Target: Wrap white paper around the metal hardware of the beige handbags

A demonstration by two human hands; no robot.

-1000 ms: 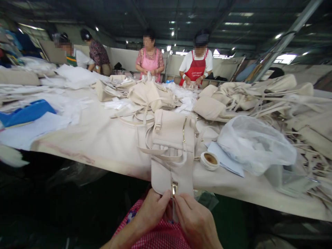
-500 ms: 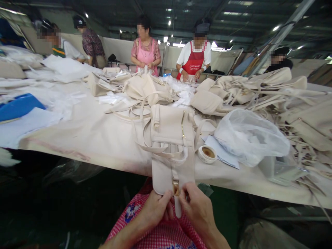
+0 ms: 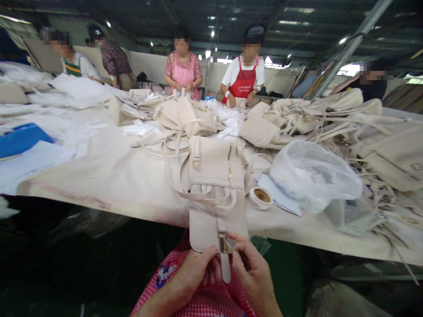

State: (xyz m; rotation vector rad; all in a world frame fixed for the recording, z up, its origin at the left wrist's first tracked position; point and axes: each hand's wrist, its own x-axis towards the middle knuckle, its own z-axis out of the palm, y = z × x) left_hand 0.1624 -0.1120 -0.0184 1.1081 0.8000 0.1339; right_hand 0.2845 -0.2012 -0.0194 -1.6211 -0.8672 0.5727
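A beige bag lies on the table, its flap hanging over the front edge towards me. Near the flap's end is a gold buckle with a short strap below it. My left hand pinches the flap's lower edge, thumb on top, just left of the strap. At the buckle's right side is my right hand, its index finger reaching to the metal and its fingers closed round something thin and pale that I cannot make out.
Right of the bag stands a small round tub beside a clear plastic bag. Beige bags are heaped behind. Blue material lies left. Several people stand across the table.
The view has shifted slightly. My right index finger has stretched out to the top of the buckle, and more of the gold metal shows. My left hand still holds the flap's edge.
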